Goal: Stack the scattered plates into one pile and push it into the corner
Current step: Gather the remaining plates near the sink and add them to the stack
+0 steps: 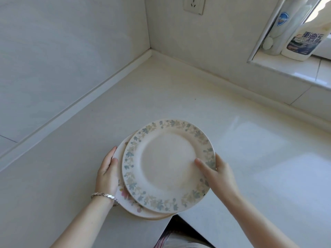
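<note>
A cream plate with a blue-green leaf border [168, 165] lies on top of a pile, shifted a little to the right of the plates under it. The lower plate [125, 197] shows a pink flower print at its left rim. The pile sits near the front edge of the white counter [161, 97]. My left hand [107, 172] grips the left rim of the lower plate, thumb on top. My right hand [215, 170] holds the right rim of the top plate, thumb lying on its face. The corner [150, 50] is far behind the pile.
Tiled walls meet at the corner, with a wall socket [194, 4] above it. On the window sill [295, 72] at the upper right stand two white bottles [304, 38]. My clothing shows below the counter's front edge.
</note>
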A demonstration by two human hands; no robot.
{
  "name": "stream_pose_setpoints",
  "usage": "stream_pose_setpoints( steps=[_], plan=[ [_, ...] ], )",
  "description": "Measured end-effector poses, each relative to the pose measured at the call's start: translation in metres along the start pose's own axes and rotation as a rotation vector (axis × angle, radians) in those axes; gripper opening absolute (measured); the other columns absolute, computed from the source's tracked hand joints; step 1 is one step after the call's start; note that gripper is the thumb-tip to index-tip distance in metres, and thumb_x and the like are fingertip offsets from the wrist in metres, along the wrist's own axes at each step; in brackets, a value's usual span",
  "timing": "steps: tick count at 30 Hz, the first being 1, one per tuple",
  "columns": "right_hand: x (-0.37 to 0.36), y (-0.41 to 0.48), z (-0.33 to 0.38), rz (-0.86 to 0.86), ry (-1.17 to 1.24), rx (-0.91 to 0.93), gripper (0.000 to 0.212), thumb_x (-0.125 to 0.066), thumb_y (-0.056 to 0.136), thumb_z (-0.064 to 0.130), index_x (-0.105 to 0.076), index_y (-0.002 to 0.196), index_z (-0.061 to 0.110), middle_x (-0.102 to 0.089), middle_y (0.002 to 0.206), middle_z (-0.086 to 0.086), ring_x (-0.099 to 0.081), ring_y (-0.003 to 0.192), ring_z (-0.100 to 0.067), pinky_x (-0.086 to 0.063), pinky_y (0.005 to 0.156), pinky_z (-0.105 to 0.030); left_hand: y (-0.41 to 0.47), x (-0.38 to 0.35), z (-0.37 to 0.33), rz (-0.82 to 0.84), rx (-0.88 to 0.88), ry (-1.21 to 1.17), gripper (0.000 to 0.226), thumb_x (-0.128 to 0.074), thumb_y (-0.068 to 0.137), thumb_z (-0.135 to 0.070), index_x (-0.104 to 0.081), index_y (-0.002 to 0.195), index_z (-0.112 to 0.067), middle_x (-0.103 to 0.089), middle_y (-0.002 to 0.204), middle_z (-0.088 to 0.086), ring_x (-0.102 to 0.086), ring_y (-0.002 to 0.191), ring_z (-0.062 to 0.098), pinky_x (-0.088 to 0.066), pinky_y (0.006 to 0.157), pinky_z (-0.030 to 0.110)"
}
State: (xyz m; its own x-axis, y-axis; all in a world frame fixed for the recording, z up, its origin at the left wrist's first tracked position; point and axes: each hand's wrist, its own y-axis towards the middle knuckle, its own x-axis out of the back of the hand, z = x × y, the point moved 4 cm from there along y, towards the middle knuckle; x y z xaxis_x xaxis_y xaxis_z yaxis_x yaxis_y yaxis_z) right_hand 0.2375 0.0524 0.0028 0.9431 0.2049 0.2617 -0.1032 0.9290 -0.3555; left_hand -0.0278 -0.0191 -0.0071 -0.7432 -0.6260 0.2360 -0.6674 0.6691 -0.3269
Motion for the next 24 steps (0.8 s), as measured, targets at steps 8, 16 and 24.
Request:
stream_pose_setpoints(
  steps=[8,16,24],
  plan=[
    [-0.038,-0.009,-0.011,0.069,0.025,-0.055,0.065,-0.063,0.071,0.043,-0.043,0.132,0.030,-0.057,0.126,0.001,-0.057,0.113,-0.017,-0.051,0.094,-0.043,0.009,0.004,0.018,0.127,0.248,-0.299,0.037,-0.031,0.098,-0.039,-0.060,0.120,-0.030,-0.069,0.112,-0.005,-0.064,0.103,0.015,-0.051,0.089,0.032],
    [-0.041,0.013,-0.022,0.268,0.373,-0.284,0.097,-0.053,0.062,0.077,-0.027,0.145,0.033,-0.044,0.145,0.003,-0.045,0.131,-0.020,-0.034,0.110,-0.049,0.011,0.002,0.018,0.326,0.457,-0.312,0.057,-0.028,0.090,-0.062,-0.066,0.106,-0.023,-0.074,0.100,0.007,-0.063,0.100,0.025,-0.048,0.080,0.039],
    [-0.044,0.014,-0.033,0.404,0.534,-0.251,0.073,-0.052,0.059,0.080,-0.066,0.110,0.029,-0.071,0.112,-0.001,-0.067,0.105,-0.020,-0.055,0.084,-0.036,0.009,0.003,0.020,0.395,0.523,-0.266,0.060,-0.031,0.084,-0.069,-0.069,0.100,-0.025,-0.077,0.090,0.004,-0.070,0.087,0.024,-0.050,0.073,0.038]
  ],
)
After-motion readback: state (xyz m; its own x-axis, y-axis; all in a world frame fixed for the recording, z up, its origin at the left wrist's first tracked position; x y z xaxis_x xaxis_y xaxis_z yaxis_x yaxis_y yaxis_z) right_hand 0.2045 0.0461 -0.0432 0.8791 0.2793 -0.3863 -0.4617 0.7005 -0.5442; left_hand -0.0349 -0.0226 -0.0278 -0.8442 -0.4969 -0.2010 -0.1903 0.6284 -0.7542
